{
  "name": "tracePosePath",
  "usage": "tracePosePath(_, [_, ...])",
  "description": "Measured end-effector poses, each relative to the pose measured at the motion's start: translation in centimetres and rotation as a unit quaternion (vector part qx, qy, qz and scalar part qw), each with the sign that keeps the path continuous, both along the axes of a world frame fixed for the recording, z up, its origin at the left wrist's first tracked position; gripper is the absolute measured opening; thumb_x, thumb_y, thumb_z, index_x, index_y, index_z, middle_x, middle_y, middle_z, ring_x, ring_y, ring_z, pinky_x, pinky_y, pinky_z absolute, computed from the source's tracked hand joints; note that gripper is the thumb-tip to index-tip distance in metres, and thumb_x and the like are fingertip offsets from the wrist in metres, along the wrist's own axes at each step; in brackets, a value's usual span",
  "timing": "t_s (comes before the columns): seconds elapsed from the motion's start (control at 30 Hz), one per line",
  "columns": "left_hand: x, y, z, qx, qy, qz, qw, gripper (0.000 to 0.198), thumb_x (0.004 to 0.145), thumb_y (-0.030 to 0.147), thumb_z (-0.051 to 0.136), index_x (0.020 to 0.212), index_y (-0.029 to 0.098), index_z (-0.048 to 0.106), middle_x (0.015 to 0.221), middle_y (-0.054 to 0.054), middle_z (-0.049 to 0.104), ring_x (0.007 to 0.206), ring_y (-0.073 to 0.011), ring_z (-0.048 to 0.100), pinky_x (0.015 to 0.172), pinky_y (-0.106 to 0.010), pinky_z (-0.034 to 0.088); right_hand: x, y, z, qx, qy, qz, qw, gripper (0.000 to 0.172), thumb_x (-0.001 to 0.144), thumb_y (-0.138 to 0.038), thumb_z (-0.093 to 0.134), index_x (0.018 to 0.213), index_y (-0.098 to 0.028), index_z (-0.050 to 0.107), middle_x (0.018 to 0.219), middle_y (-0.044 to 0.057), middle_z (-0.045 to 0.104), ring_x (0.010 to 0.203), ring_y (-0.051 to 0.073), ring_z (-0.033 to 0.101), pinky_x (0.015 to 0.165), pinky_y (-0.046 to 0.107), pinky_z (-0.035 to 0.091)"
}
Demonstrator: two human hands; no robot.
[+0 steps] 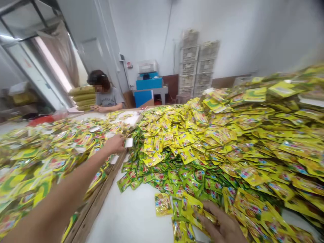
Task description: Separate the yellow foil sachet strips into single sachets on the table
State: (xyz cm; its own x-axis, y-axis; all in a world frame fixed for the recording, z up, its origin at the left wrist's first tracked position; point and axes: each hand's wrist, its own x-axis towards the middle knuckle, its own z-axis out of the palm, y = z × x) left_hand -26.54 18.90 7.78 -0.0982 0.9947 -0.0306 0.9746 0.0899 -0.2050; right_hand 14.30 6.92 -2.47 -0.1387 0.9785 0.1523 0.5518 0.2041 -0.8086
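My left hand (115,144) reaches out over the wooden divider, its fingers closed at the edge of a small white card (129,142). Motion blur softens the fingertips there. At the lower right, my right hand (221,222) has its thumb and fingers apart, touching yellow sachets (191,208) at the near edge of the pile. A single yellow sachet (162,204) lies flat on the white tabletop (136,216) to its left. Green sachets (174,182) spread out under the large heap of yellow sachets (222,135).
The wooden divider (101,199) separates this heap from more yellow-green packets (50,162) on the left. Across the table a person in a grey shirt (110,98) sits, hands together. Stacked crates (188,64) and a blue machine (149,82) stand by the wall.
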Motion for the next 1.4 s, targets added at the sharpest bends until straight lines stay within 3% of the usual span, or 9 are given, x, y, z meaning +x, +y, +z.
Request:
tracePosePath(0.23, [-1.5,-0.2,9.2,0.346,0.076,0.174,0.919,0.057,0.077,0.027,0.055,0.127,0.007,0.038,0.125,-0.018,0.047,0.116,-0.0382,0.046,0.090,-0.050,0.040,0.1,0.1,0.8,-0.037,0.027,-0.060,0.997,0.044,0.075,-0.052,0.051,0.102,-0.022,0.067,0.094,0.008,0.073,0.065,0.021,0.066,0.056,0.029,0.053])
tracePosePath(0.33, [2.2,0.6,9.7,0.296,-0.011,0.164,0.941,0.049,0.080,0.033,0.053,0.119,0.005,0.047,0.117,-0.018,0.055,0.112,-0.0369,0.050,0.087,-0.045,0.043,0.6,0.5,0.9,-0.051,0.025,-0.086,0.995,0.045,0.076,-0.053,0.049,0.106,-0.022,0.064,0.096,0.007,0.072,0.042,0.014,0.051,0.047,0.028,0.047])
tracePosePath(0.47, [9.8,2.5,5.9,0.095,-0.121,0.084,0.985,0.035,0.077,0.046,0.054,0.085,0.013,0.065,0.092,-0.014,0.068,0.095,-0.0317,0.061,0.077,-0.034,0.045,1.2,0.8,1.3,-0.063,0.014,-0.055,0.996,0.040,0.076,-0.049,0.050,0.100,-0.022,0.066,0.095,0.006,0.071,0.047,0.015,0.054,0.049,0.029,0.047])
tracePosePath(0.6, [15.7,2.3,0.9,0.021,-0.174,0.038,0.984,0.049,0.063,0.045,0.072,0.098,0.014,0.062,0.099,-0.015,0.068,0.093,-0.0303,0.062,0.072,-0.030,0.044,1.8,1.2,2.2,-0.035,0.023,-0.030,0.999,0.037,0.074,-0.044,0.053,0.098,-0.019,0.067,0.098,0.009,0.070,0.088,0.026,0.065,0.071,0.033,0.051])
tracePosePath(0.8, [20.1,-2.8,-2.2,0.187,-0.189,0.010,0.964,0.036,0.083,0.039,0.053,0.109,0.015,0.053,0.101,-0.014,0.065,0.095,-0.0277,0.060,0.075,-0.033,0.042,3.5,2.2,2.8,-0.042,-0.006,-0.011,0.999,0.031,0.073,-0.031,0.056,0.099,-0.020,0.068,0.098,0.009,0.070,0.091,0.026,0.064,0.075,0.035,0.049])
tracePosePath(0.97, [24.4,-6.5,-5.0,0.019,-0.228,-0.029,0.973,0.041,0.076,0.056,0.054,0.075,0.016,0.063,0.075,-0.011,0.065,0.076,-0.0263,0.061,0.065,-0.032,0.042,4.0,2.4,2.6,-0.061,-0.110,0.000,0.992,0.029,0.073,-0.027,0.058,0.099,-0.019,0.068,0.102,0.009,0.069,0.094,0.026,0.061,0.081,0.037,0.045])
tracePosePath(1.13, [27.2,-8.0,-8.4,0.057,-0.257,-0.028,0.964,0.021,0.073,0.032,0.062,0.084,0.014,0.063,0.096,-0.014,0.063,0.097,-0.0276,0.057,0.079,-0.033,0.042,3.0,2.1,2.0,0.004,-0.165,-0.008,0.986,0.018,0.074,-0.033,0.063,0.086,-0.021,0.070,0.104,0.008,0.066,0.104,0.028,0.050,0.089,0.043,0.035])
tracePosePath(1.23, [26.8,-8.9,-9.1,0.088,-0.409,-0.011,0.908,0.012,0.073,0.025,0.058,0.081,0.017,0.057,0.081,-0.007,0.062,0.082,-0.0219,0.059,0.072,-0.031,0.043,2.7,2.0,2.1,0.035,-0.108,-0.031,0.993,0.018,0.075,-0.037,0.062,0.069,-0.020,0.065,0.099,0.008,0.065,0.103,0.028,0.047,0.086,0.043,0.034])
tracePosePath(1.4, [24.7,-11.4,-8.7,0.030,-0.710,0.015,0.703,0.026,0.065,0.033,0.068,0.075,0.019,0.048,0.056,0.006,0.050,0.052,-0.0109,0.050,0.054,-0.024,0.040,2.7,1.9,2.8,-0.040,0.155,0.015,0.987,0.029,0.074,-0.047,0.060,0.075,-0.019,0.052,0.057,-0.005,0.045,0.056,0.012,0.040,0.054,0.026,0.033])
